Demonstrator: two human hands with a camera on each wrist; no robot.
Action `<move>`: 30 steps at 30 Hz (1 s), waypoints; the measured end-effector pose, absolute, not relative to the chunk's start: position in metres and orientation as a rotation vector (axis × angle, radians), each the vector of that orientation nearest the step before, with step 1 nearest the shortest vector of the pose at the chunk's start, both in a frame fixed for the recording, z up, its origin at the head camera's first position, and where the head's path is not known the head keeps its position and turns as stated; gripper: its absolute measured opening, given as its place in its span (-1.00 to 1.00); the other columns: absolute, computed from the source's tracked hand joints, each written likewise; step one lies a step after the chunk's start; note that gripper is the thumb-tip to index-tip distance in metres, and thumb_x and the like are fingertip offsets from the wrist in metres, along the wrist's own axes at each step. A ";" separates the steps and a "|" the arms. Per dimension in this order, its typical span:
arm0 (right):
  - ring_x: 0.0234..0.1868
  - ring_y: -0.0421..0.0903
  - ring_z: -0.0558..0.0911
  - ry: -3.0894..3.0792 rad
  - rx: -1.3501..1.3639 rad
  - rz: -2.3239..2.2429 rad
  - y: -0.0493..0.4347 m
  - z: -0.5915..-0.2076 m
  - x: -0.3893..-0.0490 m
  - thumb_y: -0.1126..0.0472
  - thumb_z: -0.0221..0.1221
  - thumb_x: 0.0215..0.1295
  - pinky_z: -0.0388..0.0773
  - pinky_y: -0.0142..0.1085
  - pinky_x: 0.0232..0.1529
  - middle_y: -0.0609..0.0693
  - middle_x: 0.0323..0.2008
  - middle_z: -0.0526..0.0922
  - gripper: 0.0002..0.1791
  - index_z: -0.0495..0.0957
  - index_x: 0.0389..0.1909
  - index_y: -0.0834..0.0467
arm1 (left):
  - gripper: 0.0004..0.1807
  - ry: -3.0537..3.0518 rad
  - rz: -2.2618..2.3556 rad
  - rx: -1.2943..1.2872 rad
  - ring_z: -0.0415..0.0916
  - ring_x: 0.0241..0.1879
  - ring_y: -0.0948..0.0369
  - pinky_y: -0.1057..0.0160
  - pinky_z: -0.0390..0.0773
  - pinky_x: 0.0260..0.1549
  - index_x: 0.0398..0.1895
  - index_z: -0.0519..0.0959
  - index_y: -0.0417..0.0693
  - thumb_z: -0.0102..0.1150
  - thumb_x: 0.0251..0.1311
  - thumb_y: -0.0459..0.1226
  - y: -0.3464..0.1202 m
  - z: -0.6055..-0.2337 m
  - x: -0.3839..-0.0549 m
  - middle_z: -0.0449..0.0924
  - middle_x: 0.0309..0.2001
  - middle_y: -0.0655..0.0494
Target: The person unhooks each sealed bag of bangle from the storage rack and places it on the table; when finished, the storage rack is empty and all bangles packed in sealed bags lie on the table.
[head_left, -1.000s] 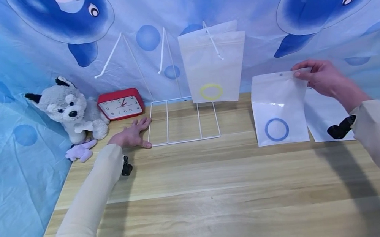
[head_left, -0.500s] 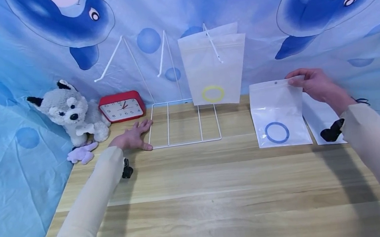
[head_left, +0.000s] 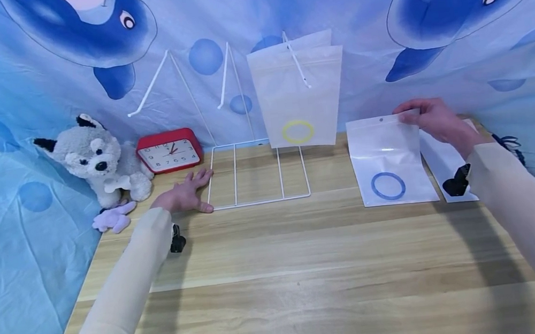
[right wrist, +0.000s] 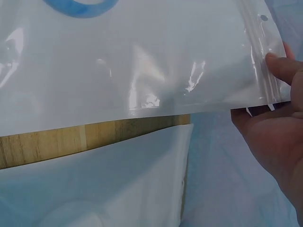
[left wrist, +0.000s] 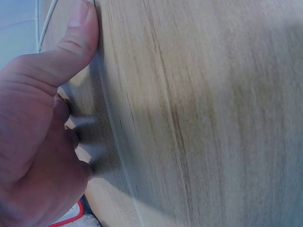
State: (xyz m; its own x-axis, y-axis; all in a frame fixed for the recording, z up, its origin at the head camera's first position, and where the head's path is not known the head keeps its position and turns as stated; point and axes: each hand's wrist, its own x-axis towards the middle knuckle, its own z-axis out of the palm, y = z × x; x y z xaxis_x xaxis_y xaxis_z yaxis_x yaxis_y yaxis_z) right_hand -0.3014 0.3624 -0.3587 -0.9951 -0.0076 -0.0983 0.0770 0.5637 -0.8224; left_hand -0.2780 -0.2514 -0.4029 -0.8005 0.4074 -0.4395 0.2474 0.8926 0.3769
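Note:
Thumb and fingers of my right hand [head_left: 434, 121] pinch the top right corner of a white zip bag [head_left: 384, 153] with a blue ring on its lower half. The bag's upper part is lifted and its bottom edge lies low at the table. Beside it, partly under my right forearm, lies a second white bag [right wrist: 94, 184]. My left hand [head_left: 183, 194] rests with spread fingers at the left side of a white wire display rack [head_left: 261, 202]. From the rack's right hook hang white bags [head_left: 298, 88], the front one with a yellow ring.
Left of the rack stand a red clock [head_left: 169, 150] and a grey plush dog [head_left: 97, 162], with a small purple plush toy [head_left: 113, 218] in front. Two more rack hooks [head_left: 148, 84] jut forward without bags. A blue curtain [head_left: 359, 18] backs the wooden table [head_left: 298, 282].
My right hand has moved a little left and down with the blue-ring bag, whose top now leans lower. More of the table's right back corner shows. My left hand stays at the rack.

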 end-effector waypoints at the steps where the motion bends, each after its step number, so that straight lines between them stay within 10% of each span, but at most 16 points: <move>1: 0.02 -0.02 0.31 2.700 0.051 -1.428 0.362 -0.360 -0.302 0.07 0.17 0.46 0.39 -0.24 -0.05 0.03 0.09 0.43 -0.73 0.67 0.08 0.00 | 0.23 2.532 0.414 0.469 -0.54 0.48 -0.33 -0.52 -0.38 0.25 0.62 -0.21 -0.10 0.46 0.10 -0.02 -0.251 -0.403 -0.278 -0.40 0.58 -0.24; 30: 0.32 0.35 0.33 2.860 -0.026 -1.066 0.343 -0.380 -0.323 0.40 -0.11 0.50 0.39 0.20 0.19 0.40 0.28 0.42 -0.62 0.56 0.19 0.34 | 0.26 2.526 0.428 0.472 -0.54 0.49 -0.32 -0.51 -0.36 0.26 0.62 -0.21 -0.10 0.47 0.07 0.02 -0.252 -0.399 -0.276 -0.41 0.58 -0.25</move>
